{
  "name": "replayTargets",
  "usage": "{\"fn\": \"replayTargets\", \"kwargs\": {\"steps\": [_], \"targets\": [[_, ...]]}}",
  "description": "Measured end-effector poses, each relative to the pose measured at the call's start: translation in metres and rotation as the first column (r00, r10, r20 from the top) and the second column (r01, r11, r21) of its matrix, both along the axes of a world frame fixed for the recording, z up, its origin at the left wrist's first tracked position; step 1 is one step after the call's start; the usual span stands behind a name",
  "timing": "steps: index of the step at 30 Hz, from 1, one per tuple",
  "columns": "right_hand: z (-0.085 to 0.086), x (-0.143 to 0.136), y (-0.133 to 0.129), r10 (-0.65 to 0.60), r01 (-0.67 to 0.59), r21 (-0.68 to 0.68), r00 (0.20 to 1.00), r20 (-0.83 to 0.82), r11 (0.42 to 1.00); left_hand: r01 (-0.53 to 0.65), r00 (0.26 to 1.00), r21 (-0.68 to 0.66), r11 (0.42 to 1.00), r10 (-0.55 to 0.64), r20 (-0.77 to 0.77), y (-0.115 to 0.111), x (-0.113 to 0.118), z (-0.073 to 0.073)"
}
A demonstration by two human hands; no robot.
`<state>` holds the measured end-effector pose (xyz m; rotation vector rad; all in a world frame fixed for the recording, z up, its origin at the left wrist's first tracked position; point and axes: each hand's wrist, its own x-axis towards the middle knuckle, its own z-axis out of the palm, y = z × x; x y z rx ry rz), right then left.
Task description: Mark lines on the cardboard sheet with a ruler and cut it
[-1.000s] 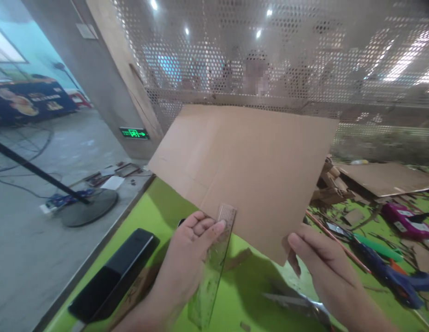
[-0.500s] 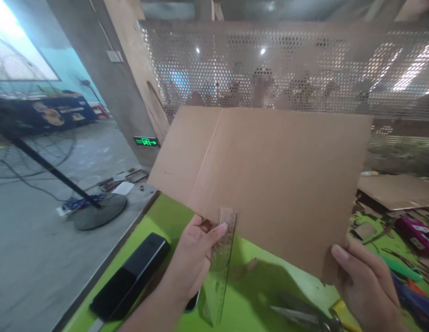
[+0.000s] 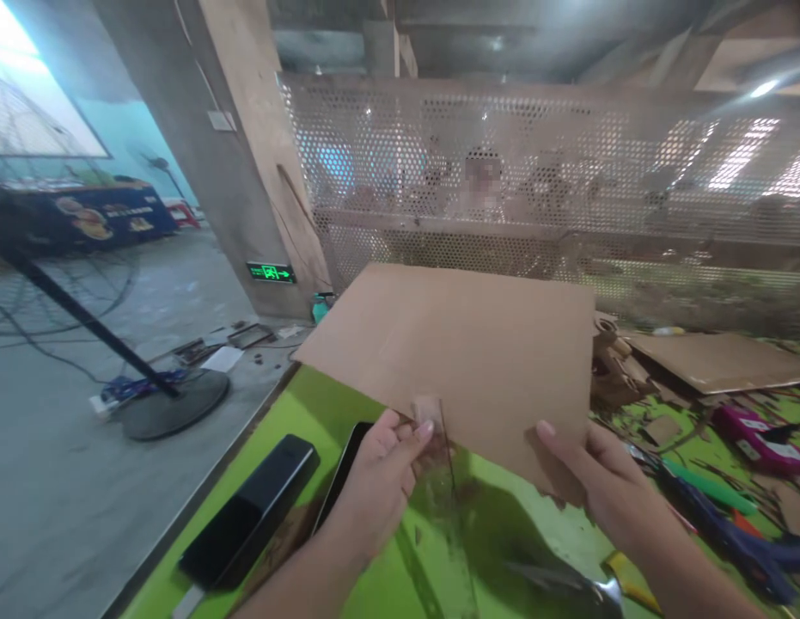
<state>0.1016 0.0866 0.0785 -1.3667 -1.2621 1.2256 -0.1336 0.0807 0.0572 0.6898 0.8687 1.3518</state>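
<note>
1. Left hand (image 3: pixel 390 468): clamped on the clear ruler (image 3: pixel 444 503), thumb on top at its upper end, which overlaps the sheet's near edge. Whether the fingers pinch the sheet too: can't tell.
2. Right hand (image 3: pixel 609 477): well apart from left, gripping the cardboard sheet (image 3: pixel 490 344) at its near right corner, thumb on top, fingers under.
3. Sheet: ahead of and between both hands, held up over the green table (image 3: pixel 338 400). Best guess for good handling: keep both grips level so it doesn't twist, and don't squeeze hard enough to crease the corner.
4. Ruler: lower end hangs toward the wearer, free of the sheet. Thumb pressure should stay firm, else it likely slips or swings.
5. Bladed tool (image 3: pixel 554 580): below, between the hands. Keep right wrist clear of it.
6. Left of left hand: black phone (image 3: pixel 248 511); avoid knocking.
7. Right of right hand: green-handled tool (image 3: pixel 709 486), purple box (image 3: pixel 760 440). Give that elbow room.
</note>
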Motion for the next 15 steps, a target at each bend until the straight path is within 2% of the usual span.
{"fn": "replayTargets", "kwargs": {"steps": [2,3,5,6,8,10,12,15], "targets": [[0.015,-0.003,-0.012,0.171,-0.167,-0.044,0.978,0.117,0.985,-0.023,1.000,0.003,1.000,0.023,0.003,0.000,-0.001,0.000],[0.023,-0.003,-0.018,0.284,-0.276,-0.072,0.941,0.183,0.959,-0.037,0.999,0.005,0.999,0.037,0.003,0.000,-0.002,0.001],[0.034,0.004,-0.028,0.506,-0.491,-0.139,0.787,0.352,0.860,-0.061,0.998,0.015,0.998,0.061,-0.004,0.002,-0.005,0.002],[0.037,0.011,-0.032,0.566,-0.557,-0.169,0.691,0.450,0.813,-0.072,0.997,0.021,0.997,0.072,-0.012,0.003,-0.006,0.003],[0.032,0.029,-0.039,0.586,-0.611,-0.210,0.518,0.623,0.763,-0.093,0.995,0.031,0.995,0.094,-0.042,0.004,-0.009,0.006],[0.017,0.049,-0.045,0.537,-0.596,-0.231,0.408,0.738,0.769,-0.101,0.991,0.030,0.994,0.104,-0.089,0.003,-0.012,0.009],[-0.002,0.066,-0.052,0.476,-0.544,-0.242,0.344,0.809,0.803,-0.092,0.986,0.021,0.996,0.094,-0.134,0.000,-0.015,0.014],[-0.024,0.080,-0.063,0.438,-0.476,-0.256,0.324,0.838,0.841,-0.030,0.969,0.009,1.000,0.031,-0.244,-0.006,-0.023,0.025]]}}
